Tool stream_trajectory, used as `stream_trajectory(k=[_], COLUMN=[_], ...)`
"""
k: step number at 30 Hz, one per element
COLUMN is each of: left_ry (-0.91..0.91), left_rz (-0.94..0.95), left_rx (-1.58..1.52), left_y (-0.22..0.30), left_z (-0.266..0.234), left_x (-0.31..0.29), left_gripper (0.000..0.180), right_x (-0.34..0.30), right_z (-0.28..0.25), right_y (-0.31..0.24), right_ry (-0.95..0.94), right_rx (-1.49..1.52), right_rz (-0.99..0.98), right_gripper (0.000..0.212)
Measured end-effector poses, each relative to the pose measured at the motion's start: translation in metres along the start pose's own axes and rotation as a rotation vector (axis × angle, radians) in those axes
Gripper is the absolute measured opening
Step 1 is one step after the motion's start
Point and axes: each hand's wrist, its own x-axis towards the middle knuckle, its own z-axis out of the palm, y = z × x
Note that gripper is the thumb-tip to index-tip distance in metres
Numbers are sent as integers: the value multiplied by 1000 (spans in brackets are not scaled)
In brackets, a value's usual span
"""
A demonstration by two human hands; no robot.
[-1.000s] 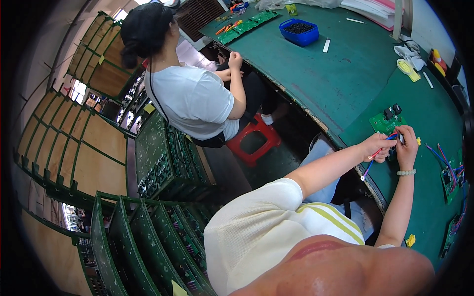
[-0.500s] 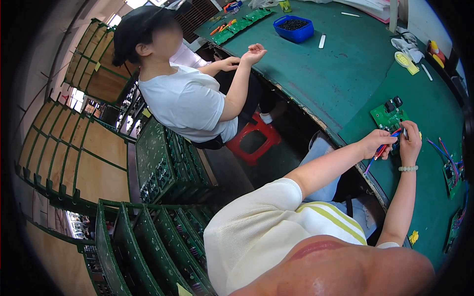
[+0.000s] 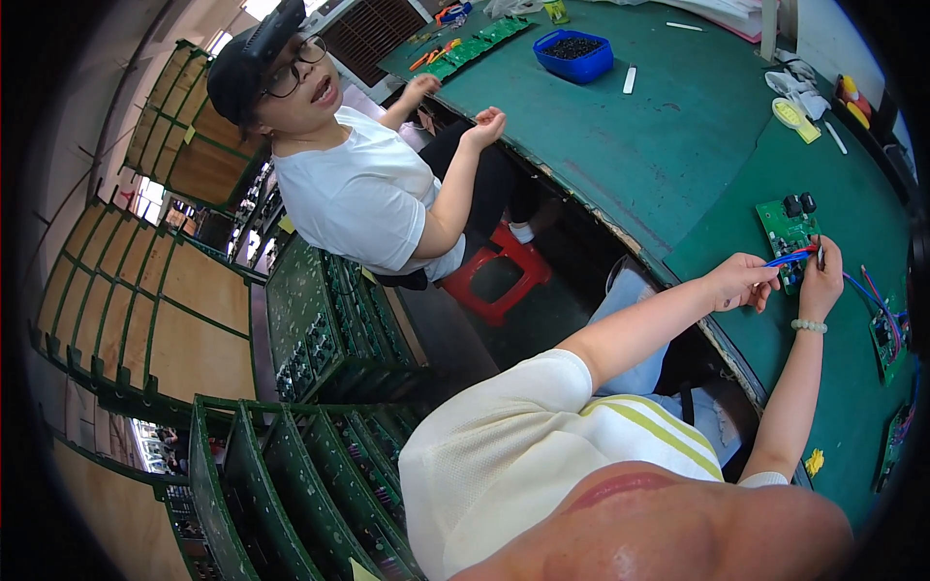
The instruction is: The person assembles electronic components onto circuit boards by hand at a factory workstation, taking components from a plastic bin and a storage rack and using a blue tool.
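Observation:
My left hand (image 3: 744,284) is closed on the ends of a bundle of blue and red wires (image 3: 792,258). The wires stretch across to my right hand (image 3: 822,279), whose fingers are closed around them. A thin dark piece (image 3: 821,254) stands up at the right fingertips, too small to name. Beneath and just beyond both hands lies a green circuit board (image 3: 775,217) with black round components at its far end. My fingers hide its near part. A beaded bracelet (image 3: 809,326) circles my right wrist.
More wired circuit boards (image 3: 887,334) lie at the right on the green table (image 3: 668,136). Farther off are a blue bin (image 3: 573,58) of small black parts and a yellow brush-like item (image 3: 794,118). A co-worker (image 3: 358,189) sits at left; board racks (image 3: 291,474) stand behind.
The wires, whose ends hung below my left hand, now run taut between my hands. The circuit board has shifted right and turned. The co-worker's head has turned this way and their hands have parted.

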Motion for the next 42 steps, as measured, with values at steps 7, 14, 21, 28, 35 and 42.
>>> stream_trajectory(k=[7, 14, 21, 28, 35, 42], left_ry=[20, 24, 6, -10, 73, -66], left_rz=[-29, -42, -34, -27, 10, 10], left_rx=[0, -55, -71, -46, 82, 34], left_y=[1, -1, -1, -1, -8, 1], left_z=[-1, -2, -2, -8, -9, -5], left_x=[0, 2, 1, -4, 6, 3], left_gripper=[30, 35, 40, 40, 33, 39], right_x=[1, 2, 3, 2, 4, 10], right_z=[0, -2, -3, -1, -10, -9], right_y=[0, -1, 1, -13, -15, -19], right_ry=[-31, -8, 20, 44, 135, 254], right_rx=[45, 15, 8, -58, -140, -159], right_rz=[7, 15, 35, 20, -83, -137], right_gripper=[25, 26, 27, 28, 26, 17])
